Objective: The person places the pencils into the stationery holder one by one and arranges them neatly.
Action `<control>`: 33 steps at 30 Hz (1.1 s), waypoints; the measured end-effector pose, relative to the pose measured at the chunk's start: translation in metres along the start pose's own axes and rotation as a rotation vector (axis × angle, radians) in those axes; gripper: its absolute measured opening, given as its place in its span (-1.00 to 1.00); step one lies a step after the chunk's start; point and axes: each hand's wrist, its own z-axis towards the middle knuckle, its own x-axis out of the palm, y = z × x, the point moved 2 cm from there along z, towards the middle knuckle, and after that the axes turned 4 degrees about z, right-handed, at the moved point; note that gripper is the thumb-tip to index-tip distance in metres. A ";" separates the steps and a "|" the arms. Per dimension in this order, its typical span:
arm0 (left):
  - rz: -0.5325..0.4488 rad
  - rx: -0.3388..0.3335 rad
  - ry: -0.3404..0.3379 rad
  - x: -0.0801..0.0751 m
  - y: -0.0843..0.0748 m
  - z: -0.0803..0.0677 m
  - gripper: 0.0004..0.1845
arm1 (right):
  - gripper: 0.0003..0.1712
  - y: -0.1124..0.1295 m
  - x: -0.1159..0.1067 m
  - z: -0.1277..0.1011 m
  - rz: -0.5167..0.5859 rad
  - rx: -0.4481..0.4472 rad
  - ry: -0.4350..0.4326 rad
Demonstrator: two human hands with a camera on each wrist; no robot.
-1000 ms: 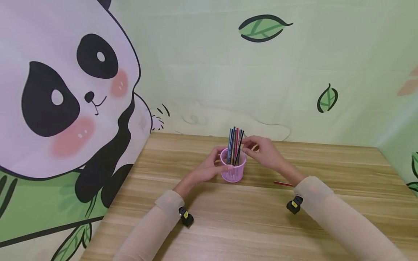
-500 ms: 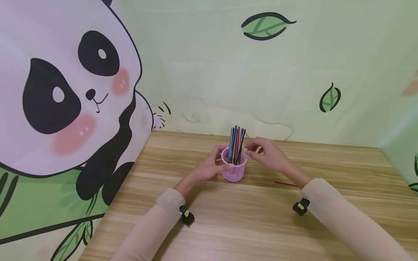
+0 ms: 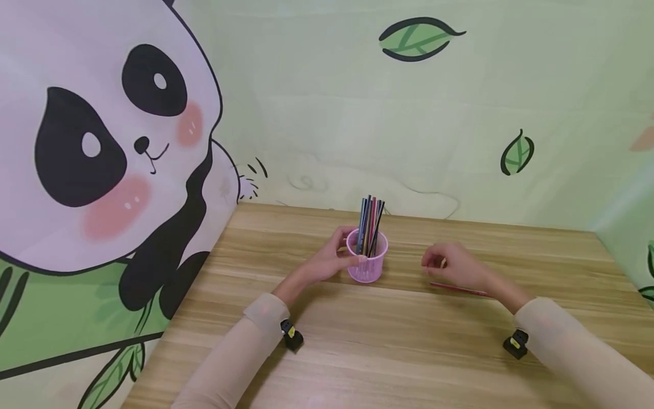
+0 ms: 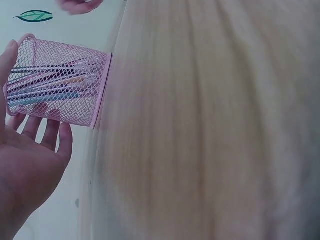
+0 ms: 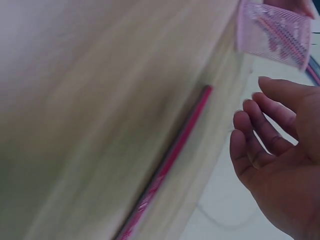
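A pink mesh cup stands on the wooden table with several coloured pencils upright in it. My left hand holds the cup from its left side, fingers curved round the mesh. A single red pencil lies flat on the table to the right of the cup. My right hand hovers just above that pencil, fingers loosely bent and holding nothing.
Wall panels with a panda and leaf prints close the table on the left, back and right. Bare wood stretches in front of both forearms.
My right hand has drawn away from the pencils in the cup, moving right and down to hover over the red pencil. The left hand and cup stayed put.
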 end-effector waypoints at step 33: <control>0.015 -0.007 -0.011 0.000 -0.002 0.000 -0.18 | -0.91 -0.018 0.010 -0.024 -0.018 0.022 0.018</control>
